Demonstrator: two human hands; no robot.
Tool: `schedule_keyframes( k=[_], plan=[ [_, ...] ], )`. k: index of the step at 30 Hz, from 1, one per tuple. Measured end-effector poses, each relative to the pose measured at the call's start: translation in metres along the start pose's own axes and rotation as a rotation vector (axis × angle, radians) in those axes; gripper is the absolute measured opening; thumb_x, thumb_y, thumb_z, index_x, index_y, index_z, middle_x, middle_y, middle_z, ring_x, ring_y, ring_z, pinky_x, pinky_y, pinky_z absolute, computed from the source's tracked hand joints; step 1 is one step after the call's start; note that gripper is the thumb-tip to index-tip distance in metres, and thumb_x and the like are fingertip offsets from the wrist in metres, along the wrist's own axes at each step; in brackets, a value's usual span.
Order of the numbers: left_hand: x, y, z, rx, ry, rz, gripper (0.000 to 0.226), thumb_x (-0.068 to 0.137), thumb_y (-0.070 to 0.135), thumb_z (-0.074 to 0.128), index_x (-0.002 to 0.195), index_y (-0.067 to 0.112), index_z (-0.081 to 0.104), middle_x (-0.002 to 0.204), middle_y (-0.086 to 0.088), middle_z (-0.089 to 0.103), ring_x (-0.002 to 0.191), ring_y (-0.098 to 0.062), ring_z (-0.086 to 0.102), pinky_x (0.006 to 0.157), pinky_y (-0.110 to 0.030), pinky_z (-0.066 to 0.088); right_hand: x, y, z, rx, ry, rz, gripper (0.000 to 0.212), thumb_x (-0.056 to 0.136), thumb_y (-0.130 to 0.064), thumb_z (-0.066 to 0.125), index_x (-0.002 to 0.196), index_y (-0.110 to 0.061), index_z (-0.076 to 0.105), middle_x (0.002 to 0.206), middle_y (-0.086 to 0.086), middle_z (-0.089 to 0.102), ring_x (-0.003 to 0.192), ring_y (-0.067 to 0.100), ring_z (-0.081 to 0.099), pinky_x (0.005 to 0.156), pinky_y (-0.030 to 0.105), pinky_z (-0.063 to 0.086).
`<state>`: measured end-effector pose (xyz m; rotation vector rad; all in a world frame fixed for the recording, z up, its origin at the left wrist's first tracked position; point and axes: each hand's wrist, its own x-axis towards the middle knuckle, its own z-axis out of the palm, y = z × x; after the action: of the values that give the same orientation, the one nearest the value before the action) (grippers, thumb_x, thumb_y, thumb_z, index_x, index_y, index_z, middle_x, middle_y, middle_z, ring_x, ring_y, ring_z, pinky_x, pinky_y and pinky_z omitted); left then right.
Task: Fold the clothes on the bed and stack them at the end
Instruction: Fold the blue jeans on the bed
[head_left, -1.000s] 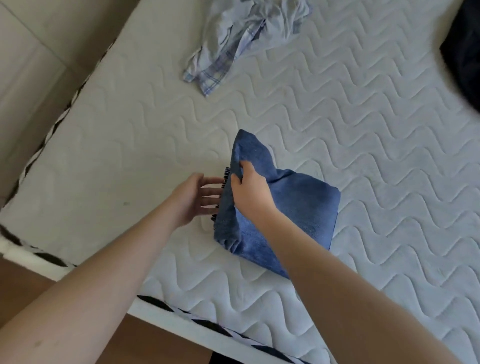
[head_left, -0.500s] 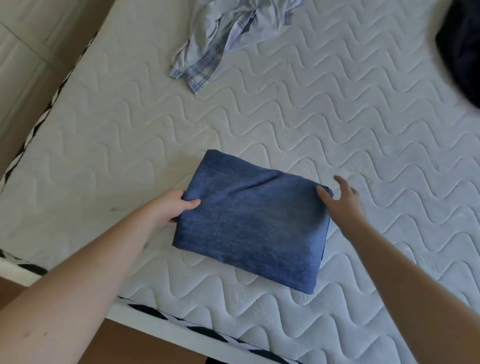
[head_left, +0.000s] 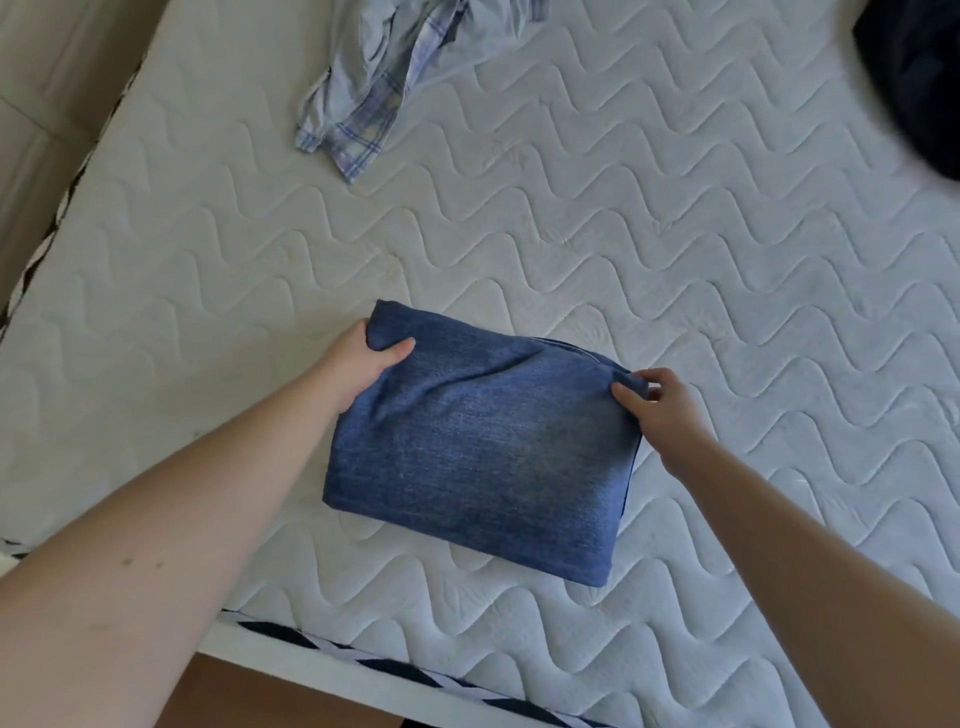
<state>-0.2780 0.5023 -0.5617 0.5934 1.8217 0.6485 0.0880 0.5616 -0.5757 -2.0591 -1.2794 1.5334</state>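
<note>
The left hand (head_left: 363, 358) grips the far left corner of the folded jeans (head_left: 478, 447), thumb on top and fingers curled under the cloth. The right hand (head_left: 665, 415) pinches the far right corner of the same bundle between thumb and fingers, with the cloth bunched up slightly at that spot. Both forearms reach in from the near edge of the frame.

The jeans are a compact blue denim rectangle lying on the mattress (head_left: 675, 234), close to its near edge, with shallow creases running across the top between the two hands. The near corners rest flat on the quilted white cover, which has a wavy stitched pattern.

Farther up the mattress, well apart from the jeans, lies a crumpled shirt (head_left: 384, 78), pale blue with a plaid lining showing at its lower edge. At the far right corner of the view a dark garment (head_left: 919, 78) sits on the mattress, partly cut off by the frame. A black-and-white trim (head_left: 405, 675) runs along the mattress's near side, and beige floor (head_left: 52, 78) shows at the left.
</note>
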Motion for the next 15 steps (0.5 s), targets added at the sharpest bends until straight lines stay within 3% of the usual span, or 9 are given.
schedule_keyframes(
  k=[3, 7, 9, 11, 13, 15],
  plan=[
    [0.005, -0.004, 0.002, -0.057, 0.049, -0.012, 0.037, 0.09, 0.034, 0.068, 0.119, 0.013, 0.06, 0.112, -0.007, 0.069, 0.104, -0.026, 0.066, 0.094, -0.047, 0.052, 0.004, 0.003, -0.004, 0.014, 0.015, -0.008, 0.027, 0.083, -0.035, 0.077, 0.101, -0.022, 0.062, 0.089, -0.002, 0.069, 0.079, 0.013, 0.064, 0.059, 0.023, 0.043],
    [0.006, -0.007, 0.007, -0.138, 0.04, -0.06, 0.038, 0.095, 0.035, 0.062, 0.123, 0.009, 0.059, 0.116, -0.012, 0.068, 0.106, -0.029, 0.065, 0.097, -0.049, 0.051, 0.004, 0.001, -0.002, 0.01, 0.034, 0.007, 0.036, 0.081, -0.042, 0.077, 0.107, -0.023, 0.062, 0.095, -0.002, 0.07, 0.08, 0.009, 0.064, 0.057, 0.021, 0.042],
    [0.006, -0.001, 0.005, -0.209, -0.028, -0.101, 0.039, 0.092, 0.034, 0.066, 0.123, 0.011, 0.06, 0.115, -0.012, 0.07, 0.103, -0.028, 0.068, 0.088, -0.042, 0.055, 0.003, -0.002, -0.001, -0.043, 0.003, 0.01, 0.053, 0.081, -0.052, 0.073, 0.123, -0.025, 0.054, 0.101, -0.005, 0.066, 0.083, 0.007, 0.061, 0.058, 0.02, 0.042],
    [0.007, 0.005, -0.001, -0.252, -0.13, -0.151, 0.04, 0.085, 0.031, 0.073, 0.12, 0.012, 0.064, 0.111, -0.011, 0.072, 0.099, -0.028, 0.07, 0.078, -0.038, 0.058, 0.001, -0.004, 0.001, -0.074, -0.094, -0.005, 0.075, 0.076, -0.058, 0.074, 0.138, -0.029, 0.044, 0.114, -0.006, 0.059, 0.096, 0.012, 0.06, 0.071, 0.022, 0.048],
    [0.006, 0.011, -0.006, -0.233, -0.259, -0.174, 0.039, 0.081, 0.023, 0.077, 0.116, 0.013, 0.066, 0.109, -0.009, 0.073, 0.098, -0.026, 0.071, 0.072, -0.036, 0.059, 0.001, -0.003, 0.004, -0.109, -0.176, -0.044, 0.087, 0.067, -0.055, 0.083, 0.139, -0.029, 0.043, 0.122, -0.007, 0.057, 0.109, 0.014, 0.057, 0.088, 0.031, 0.051],
    [0.006, 0.014, -0.007, -0.149, -0.343, -0.172, 0.039, 0.079, 0.013, 0.078, 0.115, 0.014, 0.066, 0.109, -0.007, 0.074, 0.097, -0.024, 0.072, 0.071, -0.034, 0.059, 0.002, -0.003, 0.003, -0.107, -0.196, -0.051, 0.085, 0.061, -0.048, 0.09, 0.133, -0.03, 0.049, 0.117, -0.01, 0.061, 0.105, 0.01, 0.059, 0.085, 0.028, 0.052]
  ],
)
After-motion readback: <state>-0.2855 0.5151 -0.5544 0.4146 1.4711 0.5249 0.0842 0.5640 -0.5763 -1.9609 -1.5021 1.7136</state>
